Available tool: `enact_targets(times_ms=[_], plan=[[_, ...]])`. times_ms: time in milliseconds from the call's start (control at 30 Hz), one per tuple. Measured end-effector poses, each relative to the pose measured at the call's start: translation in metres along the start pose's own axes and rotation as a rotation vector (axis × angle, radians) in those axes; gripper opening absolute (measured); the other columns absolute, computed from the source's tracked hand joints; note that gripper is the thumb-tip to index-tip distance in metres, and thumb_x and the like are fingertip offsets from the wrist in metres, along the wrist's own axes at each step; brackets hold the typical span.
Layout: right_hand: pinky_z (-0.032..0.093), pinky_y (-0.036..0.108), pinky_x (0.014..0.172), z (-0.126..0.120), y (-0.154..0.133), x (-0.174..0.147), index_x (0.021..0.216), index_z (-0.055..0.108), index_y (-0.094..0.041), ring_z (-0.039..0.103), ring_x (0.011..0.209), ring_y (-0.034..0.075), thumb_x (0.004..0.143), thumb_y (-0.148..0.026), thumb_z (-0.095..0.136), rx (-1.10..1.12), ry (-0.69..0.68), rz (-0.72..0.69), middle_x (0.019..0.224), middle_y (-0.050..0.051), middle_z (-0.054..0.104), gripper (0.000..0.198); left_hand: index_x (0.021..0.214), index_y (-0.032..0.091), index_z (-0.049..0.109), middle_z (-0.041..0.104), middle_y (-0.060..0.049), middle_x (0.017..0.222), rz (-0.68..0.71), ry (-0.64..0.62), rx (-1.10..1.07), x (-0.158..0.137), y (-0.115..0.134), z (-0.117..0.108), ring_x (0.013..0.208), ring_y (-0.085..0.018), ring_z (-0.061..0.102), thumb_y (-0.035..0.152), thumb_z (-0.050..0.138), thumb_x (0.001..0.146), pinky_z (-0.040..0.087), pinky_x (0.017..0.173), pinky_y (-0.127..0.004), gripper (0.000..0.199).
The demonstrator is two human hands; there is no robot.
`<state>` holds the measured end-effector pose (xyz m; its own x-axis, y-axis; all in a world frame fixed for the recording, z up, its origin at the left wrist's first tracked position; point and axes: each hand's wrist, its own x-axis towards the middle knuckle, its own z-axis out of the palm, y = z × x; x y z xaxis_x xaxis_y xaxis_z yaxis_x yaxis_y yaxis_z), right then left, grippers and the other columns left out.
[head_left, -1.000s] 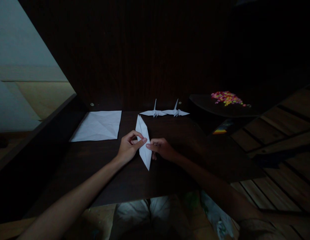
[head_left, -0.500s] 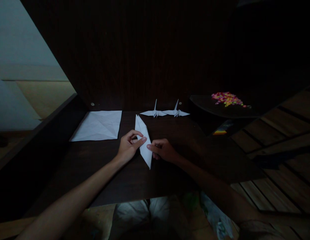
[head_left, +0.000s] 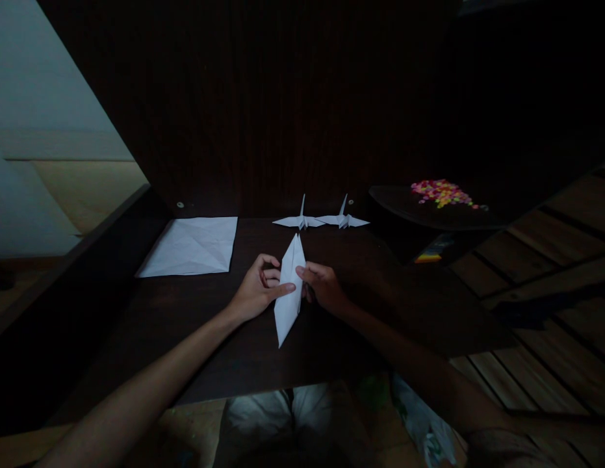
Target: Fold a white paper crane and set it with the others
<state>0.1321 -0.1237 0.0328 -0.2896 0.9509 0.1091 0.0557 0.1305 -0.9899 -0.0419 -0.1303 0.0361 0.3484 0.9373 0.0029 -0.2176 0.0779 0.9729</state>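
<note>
The loosely curled left hand [head_left: 261, 286] and pinching right hand [head_left: 325, 285] hold the folded paper [head_left: 288, 311]. Two cranes [head_left: 303, 222] stand along the back edge of the bench [head_left: 224, 364].

Can't see all fingers of the right hand [head_left: 326, 286] behind the folded paper [head_left: 290, 302], nor every fingertip of the left hand [head_left: 256, 289]. Can't identify the tiny coloured bits [head_left: 443, 193] on the shelf [head_left: 394, 200] or the dim striped thing [head_left: 429, 258] beneath. Can't follow the left forearm [head_left: 166, 370], legs [head_left: 263, 416] or plastic bag [head_left: 431, 432] past the bottom edge.
</note>
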Motion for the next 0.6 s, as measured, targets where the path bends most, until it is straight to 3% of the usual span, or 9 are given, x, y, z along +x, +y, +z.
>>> enact_targets(times_ms=[133, 300, 467, 600], plan=[[0.029, 0.018, 0.033, 0.001, 0.001, 0.002, 0.06, 0.05, -0.018, 0.043, 0.032, 0.006, 0.082, -0.052, 0.054, 0.003, 0.042, 0.002, 0.045, -0.005, 0.052, 0.041, 0.09, 0.021, 0.04, 0.061, 0.005, 0.07, 0.085, 0.023, 0.047, -0.001, -0.004, 0.001, 0.056, -0.011, 0.062, 0.032, 0.08, 0.068, 0.046, 0.052, -0.019, 0.047], [0.033, 0.018, 0.034, 0.002, 0.003, 0.002, 0.062, 0.049, -0.019, 0.047, 0.033, 0.007, 0.081, -0.055, 0.058, 0.013, 0.026, -0.05, 0.043, -0.006, 0.051, 0.042, 0.075, 0.014, 0.057, 0.051, 0.004, 0.062, 0.22, 0.074, 0.36, -0.004, -0.005, 0.003, 0.051, -0.006, 0.048, 0.033, 0.072, 0.077, 0.035, 0.047, -0.016, 0.024], [0.042, 0.02, 0.037, 0.001, 0.003, 0.002, 0.069, 0.05, -0.019, 0.054, 0.037, 0.011, 0.077, -0.058, 0.061, 0.093, -0.037, -0.086, 0.046, -0.005, 0.057, 0.041, 0.075, 0.016, 0.068, 0.058, -0.006, 0.094, 0.389, 0.195, 0.509, -0.004, 0.001, 0.002, 0.076, -0.014, 0.058, 0.033, 0.072, 0.076, 0.046, 0.055, -0.018, 0.017], [0.047, 0.022, 0.039, 0.001, 0.002, 0.002, 0.072, 0.048, -0.02, 0.058, 0.042, 0.012, 0.075, -0.056, 0.064, 0.157, -0.064, -0.092, 0.054, -0.004, 0.061, 0.04, 0.076, 0.018, 0.072, 0.058, -0.007, 0.093, 0.409, 0.235, 0.541, -0.006, 0.007, 0.004, 0.081, -0.016, 0.059, 0.032, 0.072, 0.076, 0.048, 0.053, -0.018, 0.014]])
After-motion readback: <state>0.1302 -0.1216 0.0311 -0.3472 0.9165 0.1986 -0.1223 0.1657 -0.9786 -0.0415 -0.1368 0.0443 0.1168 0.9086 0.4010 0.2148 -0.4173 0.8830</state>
